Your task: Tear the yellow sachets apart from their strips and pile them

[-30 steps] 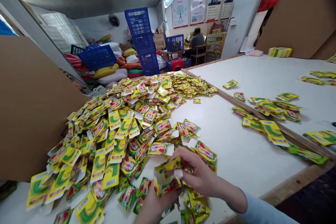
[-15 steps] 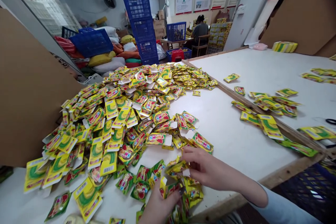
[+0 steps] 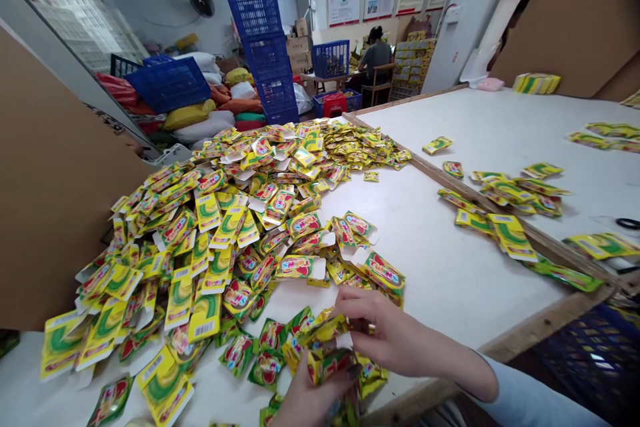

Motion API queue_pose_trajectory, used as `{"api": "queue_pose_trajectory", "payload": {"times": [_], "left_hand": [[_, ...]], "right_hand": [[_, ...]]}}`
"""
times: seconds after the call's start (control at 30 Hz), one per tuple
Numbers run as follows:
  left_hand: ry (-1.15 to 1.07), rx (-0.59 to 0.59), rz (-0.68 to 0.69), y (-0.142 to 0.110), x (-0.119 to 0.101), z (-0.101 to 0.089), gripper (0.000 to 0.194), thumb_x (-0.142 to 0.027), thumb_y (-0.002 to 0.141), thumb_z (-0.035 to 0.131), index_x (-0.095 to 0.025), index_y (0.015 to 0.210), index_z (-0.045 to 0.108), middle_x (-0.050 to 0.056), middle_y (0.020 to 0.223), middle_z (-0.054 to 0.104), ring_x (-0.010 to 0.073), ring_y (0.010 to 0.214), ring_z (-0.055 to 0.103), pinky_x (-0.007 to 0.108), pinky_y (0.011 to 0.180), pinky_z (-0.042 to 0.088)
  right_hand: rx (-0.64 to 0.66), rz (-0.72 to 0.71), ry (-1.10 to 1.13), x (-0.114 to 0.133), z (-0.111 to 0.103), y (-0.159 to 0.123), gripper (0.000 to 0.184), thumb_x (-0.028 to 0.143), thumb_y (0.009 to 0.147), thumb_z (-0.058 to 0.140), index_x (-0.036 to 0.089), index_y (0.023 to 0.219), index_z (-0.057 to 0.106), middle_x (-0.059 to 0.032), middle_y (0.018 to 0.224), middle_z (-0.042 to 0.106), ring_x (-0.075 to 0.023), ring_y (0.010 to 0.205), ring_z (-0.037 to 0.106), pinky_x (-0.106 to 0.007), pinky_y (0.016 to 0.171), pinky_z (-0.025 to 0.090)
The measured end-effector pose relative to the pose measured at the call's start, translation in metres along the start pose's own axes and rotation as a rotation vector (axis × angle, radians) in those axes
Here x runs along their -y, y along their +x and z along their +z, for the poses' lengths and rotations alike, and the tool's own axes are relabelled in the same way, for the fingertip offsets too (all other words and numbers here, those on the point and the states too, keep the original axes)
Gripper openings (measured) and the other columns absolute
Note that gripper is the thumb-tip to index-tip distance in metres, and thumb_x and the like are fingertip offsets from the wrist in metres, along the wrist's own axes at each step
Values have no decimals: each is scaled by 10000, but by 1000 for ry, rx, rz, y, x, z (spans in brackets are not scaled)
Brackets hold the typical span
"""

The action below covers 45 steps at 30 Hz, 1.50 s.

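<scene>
My left hand [image 3: 311, 395] is closed around a small printed carton [image 3: 330, 363], thumb across its front, near the table's front edge. Just above and behind the carton's top, my right hand [image 3: 383, 327] pinches a yellow foil packet [image 3: 325, 329]; a white carton flap shows by its fingers. How far the packet sits inside the carton is hidden. Several green packets [image 3: 267, 367] with red print lie left of my hands. Behind them, a large heap of yellow cartons [image 3: 233, 220], many with white flaps open, covers the table's left side.
A pile of small yellow packets [image 3: 360, 147] lies at the far edge. A wooden strip [image 3: 430, 170] divides the white table [image 3: 400, 213]; more cartons [image 3: 513, 237] lie along it. A blue crate [image 3: 583, 347] stands below at right. A person [image 3: 376, 57] sits in the background.
My right hand has moved slightly left and down, bringing the yellow packet closer over the carton in my left hand. The whole view has shifted a little.
</scene>
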<state>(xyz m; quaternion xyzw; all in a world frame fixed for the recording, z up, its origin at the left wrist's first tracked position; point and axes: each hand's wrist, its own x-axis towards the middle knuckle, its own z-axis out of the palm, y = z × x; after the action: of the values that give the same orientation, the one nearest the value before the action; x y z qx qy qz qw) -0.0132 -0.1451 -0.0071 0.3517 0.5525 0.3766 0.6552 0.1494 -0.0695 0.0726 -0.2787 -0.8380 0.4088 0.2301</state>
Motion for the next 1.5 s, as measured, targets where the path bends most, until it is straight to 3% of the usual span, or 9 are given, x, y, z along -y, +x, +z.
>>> {"api": "queue_pose_trajectory", "payload": {"times": [0.2,0.43,0.67,0.87,0.97,1.1,1.23,1.33,1.5], "left_hand": [[67,-11,112,0,-4,4,524,-465,589,713,-161,995,582,100,973,682,261,943,600,369,872,441],[137,120,88,3,9,2,465,-417,656,663,-153,1022,548,90,998,662,256,945,589,370,866,429],[338,223,73,-2,-5,8,372,-307,701,612,-167,1042,563,69,1025,638,259,979,547,374,888,402],[148,231,-15,0,8,1,427,-411,638,670,-161,965,557,45,880,649,219,826,582,339,787,441],[134,284,-26,-2,15,1,416,-366,610,704,-171,944,553,17,809,620,192,764,575,315,747,443],[-43,448,-12,-4,15,10,596,-343,597,726,-216,1124,479,16,900,600,199,864,576,321,809,425],[-143,475,-2,-4,16,17,702,-335,621,716,-213,1230,388,57,1000,598,218,936,578,361,865,408],[-75,445,-58,-3,19,20,776,-342,612,719,-195,1278,348,58,922,628,231,884,606,402,866,418],[15,443,49,-2,9,17,920,-359,626,706,-208,1370,186,110,1205,546,256,1114,510,399,958,365]], "right_hand": [[127,52,-151,1,-9,-9,300,9,725,468,202,917,595,-19,884,540,-142,822,517,-228,708,381],[315,-25,-368,13,-27,-6,319,41,748,441,206,960,614,-20,804,577,-144,724,542,-227,636,365],[418,-108,-442,11,-21,-4,186,70,739,479,163,795,630,-49,764,612,-147,653,541,-233,554,346],[265,33,-176,-3,-17,-9,263,32,732,474,156,906,627,-39,841,648,-135,778,575,-215,702,417],[282,22,-109,-9,-8,-22,276,33,776,431,162,853,662,-40,799,656,-134,769,587,-219,712,424],[356,51,62,-14,-1,-42,392,-3,741,415,182,997,648,-48,902,671,-144,852,600,-229,770,437],[388,218,261,-23,4,-55,403,59,732,463,211,1073,614,-51,985,649,-108,656,607,-179,573,469],[303,341,325,-25,14,-59,374,60,723,427,203,997,638,-49,957,643,-78,522,563,-150,426,428],[31,246,153,-28,14,-64,359,39,694,405,203,881,664,-51,872,666,-171,820,609,-275,734,491]]}}
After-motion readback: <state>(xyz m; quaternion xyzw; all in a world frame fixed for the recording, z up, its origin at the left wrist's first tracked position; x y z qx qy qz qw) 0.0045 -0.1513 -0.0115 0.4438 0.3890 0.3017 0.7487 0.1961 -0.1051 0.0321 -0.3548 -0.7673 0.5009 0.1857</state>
